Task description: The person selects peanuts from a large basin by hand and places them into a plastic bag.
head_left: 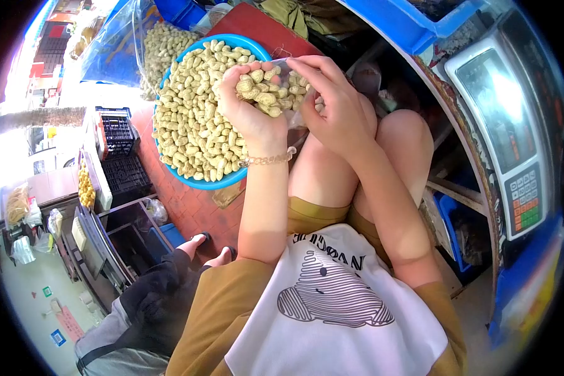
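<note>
My left hand (255, 120), with a bracelet at the wrist, is cupped around a handful of unshelled peanuts (260, 93). Close beside it, my right hand (339, 113) grips a clear plastic bag (289, 76) by its opening, fingers bent around the edge. More peanuts show through the bag between the two hands. Just beyond my left hand, a round blue basin (254, 45) is heaped with loose peanuts (197, 113). The lower part of the bag is partly hidden by my hands and knees.
A large clear bag of peanuts (163, 47) stands behind the basin. On the right is a digital scale (504, 119) on a counter. Black crates (116, 135) stand at left. Another person's feet (197, 244) are on the red tiled floor (182, 210).
</note>
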Available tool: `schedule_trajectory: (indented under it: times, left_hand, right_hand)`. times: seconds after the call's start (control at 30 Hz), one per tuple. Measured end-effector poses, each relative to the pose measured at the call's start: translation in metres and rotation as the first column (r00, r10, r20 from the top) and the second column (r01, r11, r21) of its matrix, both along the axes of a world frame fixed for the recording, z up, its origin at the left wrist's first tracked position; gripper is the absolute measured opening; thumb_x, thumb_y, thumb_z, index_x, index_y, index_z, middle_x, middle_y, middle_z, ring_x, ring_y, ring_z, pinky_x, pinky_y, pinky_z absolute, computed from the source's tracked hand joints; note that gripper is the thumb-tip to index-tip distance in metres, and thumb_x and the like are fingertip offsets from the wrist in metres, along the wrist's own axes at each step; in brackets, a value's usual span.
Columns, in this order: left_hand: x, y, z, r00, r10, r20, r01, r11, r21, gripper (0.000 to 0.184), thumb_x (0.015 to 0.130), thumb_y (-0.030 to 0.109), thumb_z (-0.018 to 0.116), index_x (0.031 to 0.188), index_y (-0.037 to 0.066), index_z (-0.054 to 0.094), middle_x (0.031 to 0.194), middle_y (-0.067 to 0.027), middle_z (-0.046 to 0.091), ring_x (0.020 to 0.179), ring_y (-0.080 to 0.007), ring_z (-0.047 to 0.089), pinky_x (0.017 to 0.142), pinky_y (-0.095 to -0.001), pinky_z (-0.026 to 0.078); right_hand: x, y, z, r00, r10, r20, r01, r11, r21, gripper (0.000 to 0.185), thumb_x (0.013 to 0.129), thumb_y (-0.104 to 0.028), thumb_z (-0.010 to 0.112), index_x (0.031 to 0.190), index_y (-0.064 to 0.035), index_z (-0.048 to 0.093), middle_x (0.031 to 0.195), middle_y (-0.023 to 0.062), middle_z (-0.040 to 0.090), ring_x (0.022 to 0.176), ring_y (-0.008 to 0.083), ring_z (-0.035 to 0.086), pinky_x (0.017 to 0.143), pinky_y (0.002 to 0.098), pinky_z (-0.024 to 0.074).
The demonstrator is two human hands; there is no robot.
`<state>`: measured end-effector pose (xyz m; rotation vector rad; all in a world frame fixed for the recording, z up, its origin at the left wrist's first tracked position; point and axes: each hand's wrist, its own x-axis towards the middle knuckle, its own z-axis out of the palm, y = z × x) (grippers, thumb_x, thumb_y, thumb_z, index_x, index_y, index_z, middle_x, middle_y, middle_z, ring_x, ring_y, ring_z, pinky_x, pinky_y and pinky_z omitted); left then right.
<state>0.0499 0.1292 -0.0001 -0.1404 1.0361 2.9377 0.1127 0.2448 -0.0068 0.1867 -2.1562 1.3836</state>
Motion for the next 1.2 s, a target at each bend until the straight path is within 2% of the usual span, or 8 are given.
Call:
schedule_trajectory:
  times: [0.2,0.5,0.6,0.7,0.8,0.9,1.0,1.2]
  left_hand:
    - [0.003,0.010,0.004,0.993,0.116,-0.015,-0.117,0.984,-0.131,0.022,0.089,0.023,0.048,0.086,0.003,0.056,0.087,-0.0122,0.061,0.084,-0.0273,0.062,0.066,-0.0365,0.053]
    - [0.001,0.015,0.003,0.981,0.191,0.021,-0.186,0.973,-0.139,0.032,0.090,0.028,0.040,0.085,0.001,0.056,0.088,-0.0166,0.063,0.085,-0.0298,0.062,0.068,-0.0400,0.052]
    - [0.001,0.011,-0.001,0.990,0.126,-0.063,-0.134,0.979,-0.154,0.034,0.090,0.030,0.040,0.086,0.000,0.057,0.089,-0.0170,0.063,0.087,-0.0290,0.062,0.072,-0.0402,0.052]
    - [0.006,0.014,0.004,0.992,0.107,-0.068,-0.118,0.973,-0.200,0.036,0.093,0.033,0.038,0.087,0.004,0.058,0.092,-0.0118,0.063,0.091,-0.0218,0.060,0.075,-0.0359,0.049]
    - [0.007,0.015,0.006,0.990,0.133,-0.037,-0.137,0.976,-0.171,0.036,0.090,0.033,0.041,0.088,0.001,0.059,0.091,-0.0162,0.064,0.093,-0.0278,0.062,0.076,-0.0410,0.051]
    - [0.011,0.015,0.010,0.992,0.120,-0.029,-0.124,0.981,-0.152,0.037,0.090,0.034,0.043,0.091,0.001,0.060,0.094,-0.0158,0.064,0.095,-0.0278,0.061,0.081,-0.0442,0.052]
    - [0.015,0.009,0.014,0.998,-0.010,-0.065,-0.002,0.983,-0.184,0.039,0.091,0.036,0.043,0.095,0.001,0.061,0.101,-0.0152,0.064,0.099,-0.0286,0.061,0.088,-0.0488,0.051]
    - [0.028,0.002,0.037,0.963,-0.260,0.073,0.267,0.957,-0.115,0.037,0.095,0.034,0.043,0.105,0.002,0.059,0.113,-0.0138,0.060,0.108,-0.0311,0.057,0.096,-0.0528,0.045]
  right_hand:
    - [0.000,0.000,0.000,1.000,0.000,-0.004,0.000,1.000,0.028,0.049,0.073,0.006,0.055,0.121,0.0013,0.057,0.117,0.0160,0.056,0.105,0.0344,0.058,0.087,0.0408,0.0495]
    - [0.000,-0.001,-0.001,1.000,-0.005,0.006,0.005,1.000,0.026,0.048,0.073,0.006,0.055,0.121,0.0013,0.057,0.117,0.0150,0.055,0.104,0.0340,0.058,0.088,0.0396,0.0493]
    - [0.000,-0.001,0.000,1.000,-0.016,0.005,0.016,1.000,0.017,0.048,0.073,0.006,0.055,0.121,0.0009,0.057,0.117,0.0147,0.055,0.104,0.0333,0.059,0.086,0.0383,0.0503]
    - [0.000,-0.001,-0.001,1.000,-0.024,0.005,0.024,1.000,0.004,0.049,0.073,0.006,0.055,0.121,-0.0006,0.058,0.117,0.0143,0.055,0.101,0.0323,0.060,0.082,0.0379,0.0518]
    - [0.000,0.000,-0.001,0.999,-0.028,0.028,0.029,0.999,-0.025,0.049,0.073,0.006,0.055,0.121,-0.0014,0.058,0.116,0.0134,0.056,0.097,0.0309,0.062,0.076,0.0361,0.0530]
    - [-0.001,0.000,0.000,0.999,-0.034,0.026,0.035,0.998,-0.056,0.048,0.073,0.006,0.055,0.120,-0.0015,0.059,0.115,0.0126,0.056,0.094,0.0298,0.063,0.071,0.0344,0.0531]
    - [-0.001,0.002,0.001,0.998,-0.063,0.007,0.063,0.997,-0.048,0.047,0.073,0.006,0.055,0.119,-0.0015,0.060,0.114,0.0122,0.057,0.091,0.0278,0.063,0.068,0.0323,0.0526]
    - [-0.001,0.007,0.001,0.992,-0.125,-0.016,0.126,0.992,0.011,0.045,0.076,0.004,0.055,0.120,-0.0030,0.061,0.114,0.0126,0.058,0.091,0.0257,0.063,0.069,0.0319,0.0512]
